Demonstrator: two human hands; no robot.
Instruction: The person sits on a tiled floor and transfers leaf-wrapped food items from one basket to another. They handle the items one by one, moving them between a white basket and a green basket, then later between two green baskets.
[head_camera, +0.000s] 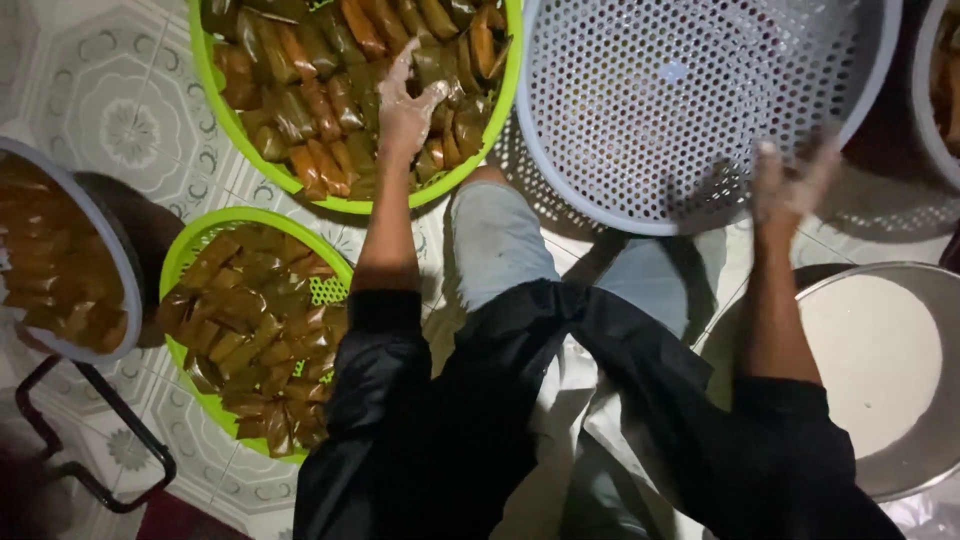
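The left hand (408, 112) reaches out at about eleven o'clock into the far green basket (205, 60), fingers spread loosely and resting on the pile of brown wrapped parcels (300, 100); whether it has closed on one I cannot tell. The right hand (790, 190), at about one o'clock, is blurred — fingers apparently open, holding nothing, just at the near rim of the empty grey perforated basket (700, 110). A second green basket (190, 250) of the same parcels sits at nine o'clock beside the left forearm, and a grey tub (128, 270) with more of them lies further left. At three o'clock stands a metal bowl (930, 290) of pale batter (or a similar white mix).

Both hands look coated in something pale, so a slick parcel could slip from the fingers onto the tiled floor (110, 110). The right forearm passes just over the bowl's rim — a low elbow could tip or dip into it.
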